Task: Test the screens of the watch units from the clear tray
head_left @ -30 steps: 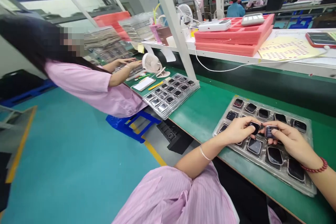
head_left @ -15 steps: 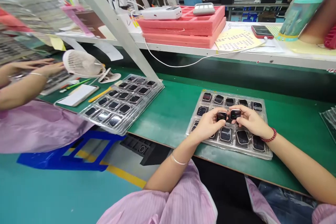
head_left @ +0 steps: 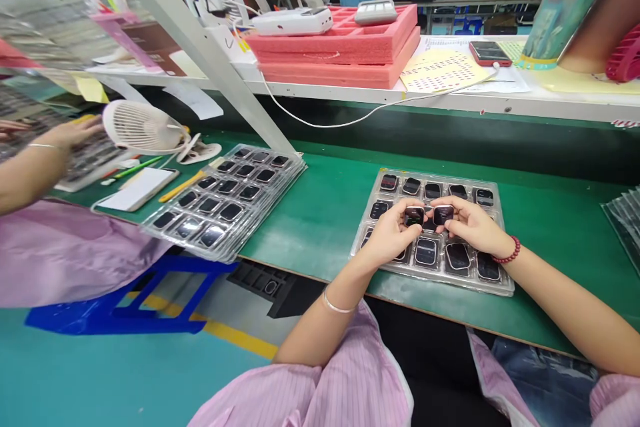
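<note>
A clear plastic tray [head_left: 450, 280] with several dark square watch faces in its pockets lies on the green bench in front of me. Over its middle, my left hand [head_left: 393, 233] pinches one watch face [head_left: 414, 216] between thumb and fingers. Close beside it, my right hand [head_left: 473, 227] holds another watch face [head_left: 443, 215], its screen also turned up. Both pieces are just above the tray, side by side with a small gap. Faint light marks show on the screen in my right hand.
Left of the tray stands a stack of similar filled trays [head_left: 220, 200]. Beyond are a white fan [head_left: 143, 127], a phone [head_left: 137, 188] and a co-worker's arm [head_left: 35, 167]. A shelf [head_left: 450, 101] with red foam trays [head_left: 330, 53] crosses behind. Clear trays [head_left: 625, 227] lie far right.
The whole view has shifted slightly, so bench items appear a little further left. The co-worker's hands at the left have moved. Both my hands still hold their watch faces.
</note>
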A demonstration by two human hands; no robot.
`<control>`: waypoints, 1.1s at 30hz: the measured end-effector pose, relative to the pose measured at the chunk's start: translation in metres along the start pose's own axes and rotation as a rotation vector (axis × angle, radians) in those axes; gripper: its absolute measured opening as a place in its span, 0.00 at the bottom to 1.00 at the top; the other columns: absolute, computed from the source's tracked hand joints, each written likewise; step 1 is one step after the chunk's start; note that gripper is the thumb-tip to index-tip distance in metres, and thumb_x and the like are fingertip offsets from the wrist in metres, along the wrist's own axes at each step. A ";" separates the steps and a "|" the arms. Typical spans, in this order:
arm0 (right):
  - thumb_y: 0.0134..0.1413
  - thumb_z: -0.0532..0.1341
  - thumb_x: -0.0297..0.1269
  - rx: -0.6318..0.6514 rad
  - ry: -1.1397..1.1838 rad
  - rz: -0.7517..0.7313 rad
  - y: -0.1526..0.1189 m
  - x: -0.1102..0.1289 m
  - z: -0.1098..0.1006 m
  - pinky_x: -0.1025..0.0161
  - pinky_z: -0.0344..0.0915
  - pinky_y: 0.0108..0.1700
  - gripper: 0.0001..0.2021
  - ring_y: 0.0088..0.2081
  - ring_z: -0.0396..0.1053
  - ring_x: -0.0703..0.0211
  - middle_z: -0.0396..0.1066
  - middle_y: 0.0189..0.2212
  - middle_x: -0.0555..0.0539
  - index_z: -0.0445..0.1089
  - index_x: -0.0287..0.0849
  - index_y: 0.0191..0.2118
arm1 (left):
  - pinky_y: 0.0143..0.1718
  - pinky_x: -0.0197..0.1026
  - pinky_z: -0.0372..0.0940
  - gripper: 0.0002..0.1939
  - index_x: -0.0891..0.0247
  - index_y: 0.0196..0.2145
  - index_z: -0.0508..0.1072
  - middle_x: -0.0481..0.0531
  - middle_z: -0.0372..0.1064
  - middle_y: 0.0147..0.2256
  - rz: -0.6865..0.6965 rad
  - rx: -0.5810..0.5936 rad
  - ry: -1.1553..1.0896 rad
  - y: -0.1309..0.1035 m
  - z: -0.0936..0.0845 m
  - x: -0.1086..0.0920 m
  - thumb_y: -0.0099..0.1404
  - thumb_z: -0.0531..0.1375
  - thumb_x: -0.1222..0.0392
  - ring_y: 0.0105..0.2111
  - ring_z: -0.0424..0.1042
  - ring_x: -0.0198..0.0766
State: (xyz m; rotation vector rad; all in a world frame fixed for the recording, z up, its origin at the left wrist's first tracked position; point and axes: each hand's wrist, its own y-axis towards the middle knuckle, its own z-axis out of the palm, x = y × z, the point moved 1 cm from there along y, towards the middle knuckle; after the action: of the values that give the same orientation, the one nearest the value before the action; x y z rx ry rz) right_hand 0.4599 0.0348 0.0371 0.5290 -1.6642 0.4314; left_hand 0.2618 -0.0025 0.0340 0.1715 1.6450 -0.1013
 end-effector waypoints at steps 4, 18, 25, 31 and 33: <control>0.50 0.60 0.30 -0.006 0.003 -0.018 0.000 -0.001 0.000 0.64 0.72 0.29 0.22 0.37 0.77 0.55 0.75 0.45 0.41 0.68 0.42 0.53 | 0.44 0.39 0.67 0.22 0.63 0.49 0.68 0.53 0.73 0.42 0.001 0.017 -0.033 -0.001 0.000 0.000 0.56 0.62 0.66 0.42 0.73 0.38; 0.52 0.59 0.31 -0.069 0.027 -0.004 0.001 -0.005 -0.002 0.63 0.72 0.31 0.20 0.35 0.77 0.57 0.75 0.46 0.41 0.66 0.43 0.52 | 0.42 0.39 0.67 0.23 0.64 0.49 0.69 0.52 0.73 0.38 -0.038 0.014 -0.046 0.017 -0.002 -0.003 0.53 0.61 0.69 0.38 0.73 0.37; 0.49 0.60 0.29 -0.051 0.035 -0.004 0.000 -0.006 -0.002 0.63 0.72 0.31 0.22 0.38 0.77 0.55 0.74 0.48 0.41 0.66 0.44 0.53 | 0.39 0.38 0.68 0.19 0.65 0.46 0.70 0.52 0.73 0.39 -0.023 0.027 -0.083 0.013 -0.001 0.004 0.56 0.59 0.69 0.32 0.71 0.33; 0.52 0.58 0.30 -0.052 0.015 0.001 0.000 -0.006 -0.003 0.63 0.72 0.31 0.19 0.33 0.76 0.59 0.76 0.45 0.42 0.67 0.43 0.52 | 0.43 0.39 0.68 0.24 0.64 0.49 0.70 0.54 0.72 0.43 0.019 0.025 -0.072 0.014 -0.001 0.009 0.52 0.58 0.72 0.41 0.72 0.38; 0.52 0.58 0.29 -0.046 0.018 0.001 0.000 -0.006 -0.003 0.63 0.72 0.31 0.19 0.33 0.76 0.59 0.76 0.44 0.42 0.67 0.43 0.51 | 0.42 0.39 0.68 0.24 0.64 0.49 0.70 0.53 0.71 0.43 0.017 0.025 -0.060 0.014 -0.001 0.009 0.53 0.58 0.72 0.41 0.72 0.37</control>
State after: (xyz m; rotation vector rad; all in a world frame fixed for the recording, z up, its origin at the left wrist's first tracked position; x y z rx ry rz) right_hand 0.4629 0.0367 0.0316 0.4888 -1.6530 0.3975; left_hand 0.2625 0.0115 0.0256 0.1995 1.5830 -0.1130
